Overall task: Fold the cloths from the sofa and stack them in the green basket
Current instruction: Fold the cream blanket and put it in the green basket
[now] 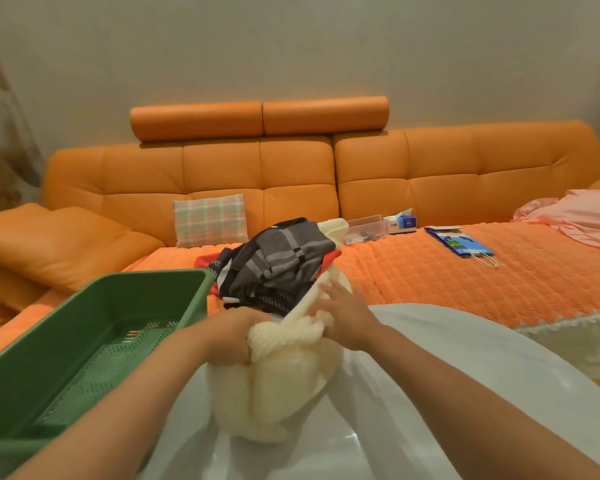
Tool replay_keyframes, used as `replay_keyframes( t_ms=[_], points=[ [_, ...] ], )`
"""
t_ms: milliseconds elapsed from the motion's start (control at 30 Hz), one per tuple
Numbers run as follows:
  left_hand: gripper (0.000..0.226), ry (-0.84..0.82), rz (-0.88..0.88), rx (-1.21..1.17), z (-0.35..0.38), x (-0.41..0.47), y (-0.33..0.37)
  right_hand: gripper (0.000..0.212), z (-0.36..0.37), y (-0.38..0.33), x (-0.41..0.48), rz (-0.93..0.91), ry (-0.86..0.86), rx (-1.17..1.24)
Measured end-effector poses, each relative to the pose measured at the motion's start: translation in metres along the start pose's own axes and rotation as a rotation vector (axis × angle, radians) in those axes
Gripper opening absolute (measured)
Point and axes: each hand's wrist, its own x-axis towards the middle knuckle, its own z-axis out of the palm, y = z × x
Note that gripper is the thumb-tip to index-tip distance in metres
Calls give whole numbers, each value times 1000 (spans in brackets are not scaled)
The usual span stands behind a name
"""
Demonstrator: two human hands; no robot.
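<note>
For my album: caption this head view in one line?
Left hand and right hand work a cream knit cloth beside the green basket, clothes pile behind.

Green perforated plastic basket point(32, 375) stands left of heap of dark striped cloths point(281, 261) on orange leather sofa point(222, 168). Cream knitted cloth point(284, 386) lies before heap, on white glossy table point(430, 375).

A home living room: a long orange sofa point(291, 174) with a plaid cushion point(210, 220) and tissue box point(401, 223).
</note>
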Motion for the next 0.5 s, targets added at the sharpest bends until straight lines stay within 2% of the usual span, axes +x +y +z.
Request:
replay_keyframes(
  t_ms=[33, 100, 133, 167, 233, 267, 333, 433, 467, 500],
  points=[
    [35, -101, -45, 45, -1, -7, -2, 38, 1, -10, 4, 11, -15, 44],
    [58, -306, -188, 63, -2, -16, -3, 31, -3, -25, 4, 74, -64, 203],
    [68, -370, -247, 57, -3, -18, -1, 30, -8, -28, 4, 105, -47, 263],
    [68, -375, -278, 30, -4, -17, 2, 30, -15, -31, 1, 138, -10, 298],
    [56, -219, -255, -82, -6, -10, 12, 34, -31, -36, -9, 209, -18, 401],
    [47, -107, -222, -139, -7, -6, 17, 36, -39, -39, -15, 239, -109, 485],
    [28, 71, -157, -186, -6, 4, 28, 32, -54, -47, -31, 265, -424, 627],
    [36, 163, -89, -146, -2, 19, 37, 17, -81, -53, -48, 173, -819, 761],
    [40, 176, -67, -121, -1, 24, 37, 17, -89, -51, -48, 126, -850, 779],
    [44, 192, -45, -82, 1, 30, 37, 19, -95, -48, -45, 104, -798, 775]
  ],
)
